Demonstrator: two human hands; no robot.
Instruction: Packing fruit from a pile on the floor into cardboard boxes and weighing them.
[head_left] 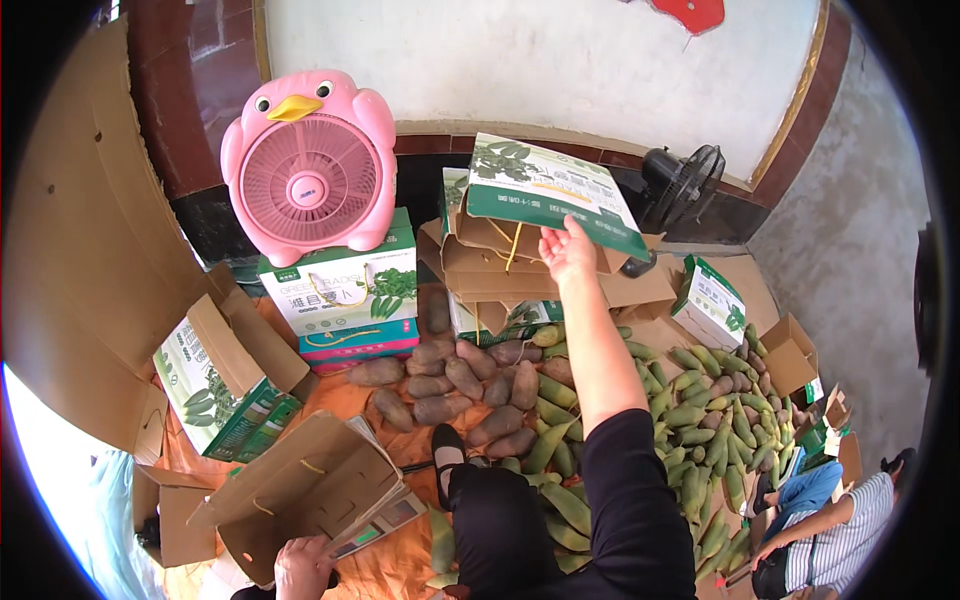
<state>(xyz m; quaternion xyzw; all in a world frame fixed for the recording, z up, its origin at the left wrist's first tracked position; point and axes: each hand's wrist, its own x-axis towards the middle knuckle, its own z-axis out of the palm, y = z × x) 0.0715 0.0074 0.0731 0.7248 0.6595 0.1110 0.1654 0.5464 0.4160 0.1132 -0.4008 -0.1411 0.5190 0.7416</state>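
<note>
My right hand [568,252] reaches far forward, fingers apart, with the fingertips against the lower green edge of a tilted white-and-green carton lid [560,190]. That lid lies atop stacked cardboard cartons [530,270]. Low at the left, my left hand [303,568] is closed on the rim of an open brown cardboard box [300,490]; some of its fingers are hidden. Yellow cord shows on the box's inside wall. Between my hands, reddish-brown sweet potatoes [465,378] lie on an orange sheet [385,440]. Long green radishes [700,430] are heaped under and beyond my right arm.
A pink bird-shaped fan [308,170] stands on a printed gift carton [345,285]. More open cartons [225,380] stand at the left and right [710,305]. A black fan [685,185] is behind the stack. Another person in a striped shirt [840,540] is at lower right.
</note>
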